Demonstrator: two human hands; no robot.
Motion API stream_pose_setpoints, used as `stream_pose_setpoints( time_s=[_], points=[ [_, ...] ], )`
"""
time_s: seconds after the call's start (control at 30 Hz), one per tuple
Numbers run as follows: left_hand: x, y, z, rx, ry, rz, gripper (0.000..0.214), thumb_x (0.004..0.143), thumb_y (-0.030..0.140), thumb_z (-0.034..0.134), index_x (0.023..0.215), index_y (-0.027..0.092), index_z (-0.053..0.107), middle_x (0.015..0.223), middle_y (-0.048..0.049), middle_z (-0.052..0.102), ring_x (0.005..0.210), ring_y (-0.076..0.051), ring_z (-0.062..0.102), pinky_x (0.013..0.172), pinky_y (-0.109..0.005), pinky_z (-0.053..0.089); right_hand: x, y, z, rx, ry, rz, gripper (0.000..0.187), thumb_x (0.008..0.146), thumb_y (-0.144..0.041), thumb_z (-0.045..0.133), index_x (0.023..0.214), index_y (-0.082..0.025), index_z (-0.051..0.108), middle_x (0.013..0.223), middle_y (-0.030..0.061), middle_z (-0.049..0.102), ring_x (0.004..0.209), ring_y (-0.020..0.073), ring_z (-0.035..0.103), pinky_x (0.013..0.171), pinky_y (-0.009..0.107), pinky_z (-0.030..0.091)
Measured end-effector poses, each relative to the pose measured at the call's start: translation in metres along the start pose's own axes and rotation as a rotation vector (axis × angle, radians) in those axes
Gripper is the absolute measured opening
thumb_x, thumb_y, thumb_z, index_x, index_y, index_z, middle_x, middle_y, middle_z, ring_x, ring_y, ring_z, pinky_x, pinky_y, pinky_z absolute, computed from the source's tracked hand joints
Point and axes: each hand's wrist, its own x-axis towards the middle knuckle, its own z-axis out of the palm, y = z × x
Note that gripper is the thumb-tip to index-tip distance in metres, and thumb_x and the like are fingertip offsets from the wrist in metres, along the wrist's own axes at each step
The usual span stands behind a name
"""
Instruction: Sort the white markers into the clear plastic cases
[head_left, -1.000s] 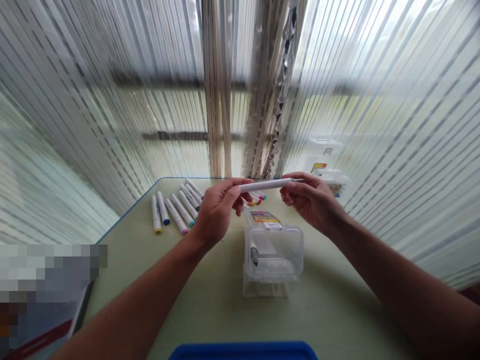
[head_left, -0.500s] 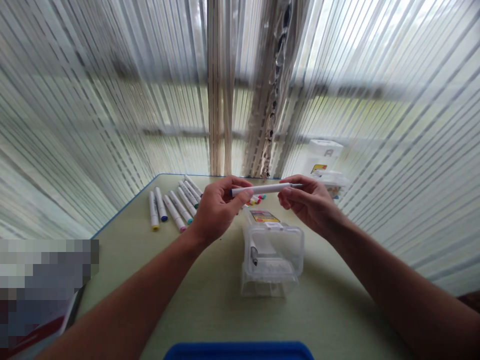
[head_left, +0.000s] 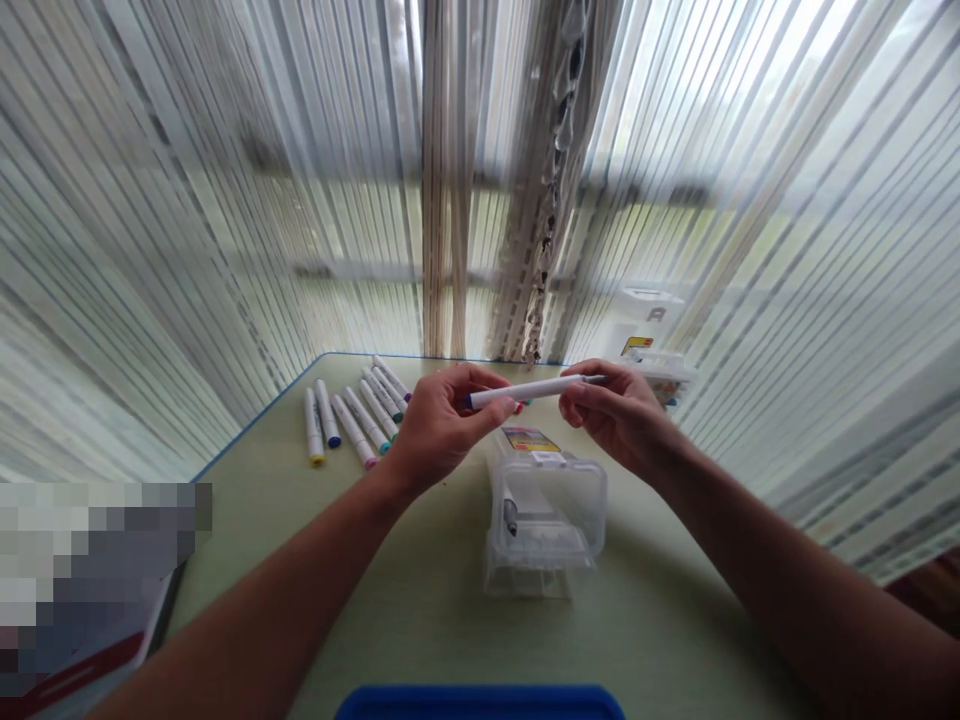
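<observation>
A white marker (head_left: 529, 391) with a dark blue end is held level above the table between both hands. My left hand (head_left: 446, 420) is closed on its blue end, the thumb along the barrel. My right hand (head_left: 619, 405) pinches the other end, where a thin grey tip sticks out between the fingers. Below them stands a clear plastic case (head_left: 551, 510) with a yellow label and one grey-ended pen (head_left: 510, 512) inside. Several white markers (head_left: 360, 420) with coloured ends lie left of my left hand.
The pale green table (head_left: 420, 620) has a blue edge and meets a string curtain (head_left: 360, 180) at the back. Another clear case (head_left: 656, 365) stands behind my right hand. A blue object (head_left: 480, 703) is at the near edge. The lower left is pixelated.
The marker tilts slightly more, its blue end lower than before. Both hands keep their hold on it. The whole view has shifted a little.
</observation>
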Motion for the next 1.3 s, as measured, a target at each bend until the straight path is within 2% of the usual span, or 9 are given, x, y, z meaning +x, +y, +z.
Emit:
stream_pose_setpoints(
  time_s=[0.2, 0.4, 0.6, 0.73, 1.03, 1.2, 1.3],
  points=[
    [0.0001, -0.0008, -0.0034, 0.013, 0.0, -0.014, 0.02, 0.079, 0.026, 0.07, 0.089, 0.009, 0.068, 0.07, -0.0039, 0.068, 0.053, -0.007, 0.051, 0.051, -0.02, 0.04, -0.0015, -0.0006, 0.0016, 0.01, -0.012, 0.024, 0.013, 0.069, -0.018, 0.08, 0.079, -0.016, 0.071, 0.058, 0.0012, 0.066, 0.051, 0.0095, 0.056, 0.048, 0.02, 0.043],
    [0.0018, -0.0017, -0.0035, -0.1, -0.013, -0.046, 0.015, 0.083, 0.025, 0.063, 0.085, 0.01, 0.068, 0.069, -0.0044, 0.068, 0.054, -0.009, 0.053, 0.052, -0.022, 0.041, -0.0026, -0.0005, 0.0017, 0.001, -0.043, 0.028, 0.012, 0.071, -0.018, 0.078, 0.077, -0.016, 0.069, 0.059, 0.0018, 0.066, 0.051, 0.01, 0.057, 0.048, 0.02, 0.043],
    [0.002, -0.0021, -0.0033, -0.048, -0.015, -0.037, 0.019, 0.076, 0.025, 0.072, 0.086, 0.009, 0.069, 0.069, -0.0039, 0.068, 0.053, -0.008, 0.051, 0.051, -0.021, 0.04, -0.0025, 0.0006, 0.0003, -0.003, -0.034, 0.025, 0.013, 0.071, -0.019, 0.079, 0.079, -0.016, 0.069, 0.058, 0.0011, 0.065, 0.052, 0.0103, 0.057, 0.048, 0.021, 0.042],
    [0.0019, -0.0039, -0.0039, -0.098, -0.028, -0.035, 0.022, 0.073, 0.025, 0.076, 0.086, 0.009, 0.07, 0.072, -0.0049, 0.07, 0.056, -0.008, 0.053, 0.052, -0.021, 0.04, -0.0024, 0.0004, -0.0003, -0.021, -0.032, 0.025, 0.013, 0.07, -0.019, 0.079, 0.078, -0.017, 0.068, 0.057, 0.0008, 0.064, 0.052, 0.0105, 0.056, 0.048, 0.021, 0.042],
    [0.0028, -0.0065, -0.0063, -0.151, -0.053, -0.068, 0.026, 0.079, 0.029, 0.069, 0.095, 0.009, 0.073, 0.078, -0.0099, 0.072, 0.056, -0.009, 0.053, 0.053, -0.023, 0.041, -0.0012, 0.0009, -0.003, -0.081, -0.002, 0.016, 0.016, 0.069, -0.023, 0.079, 0.079, -0.019, 0.067, 0.056, -0.0022, 0.061, 0.051, 0.0116, 0.055, 0.046, 0.023, 0.04],
    [0.0037, -0.0074, -0.0055, -0.088, -0.033, -0.087, 0.029, 0.078, 0.032, 0.069, 0.094, 0.009, 0.073, 0.06, -0.0017, 0.061, 0.049, -0.008, 0.049, 0.049, -0.023, 0.039, -0.0009, 0.0019, -0.0035, -0.063, 0.018, 0.024, 0.016, 0.069, -0.022, 0.08, 0.077, -0.019, 0.067, 0.057, -0.0017, 0.062, 0.05, 0.0107, 0.054, 0.045, 0.022, 0.04],
    [0.0034, -0.0071, -0.0061, -0.122, -0.046, -0.096, 0.03, 0.078, 0.032, 0.069, 0.096, 0.009, 0.073, 0.061, -0.0017, 0.061, 0.05, -0.009, 0.05, 0.05, -0.023, 0.04, -0.0005, 0.0017, -0.0039, -0.065, 0.018, 0.025, 0.016, 0.069, -0.022, 0.08, 0.076, -0.019, 0.066, 0.057, -0.0014, 0.062, 0.05, 0.0108, 0.054, 0.045, 0.022, 0.041]
  ],
)
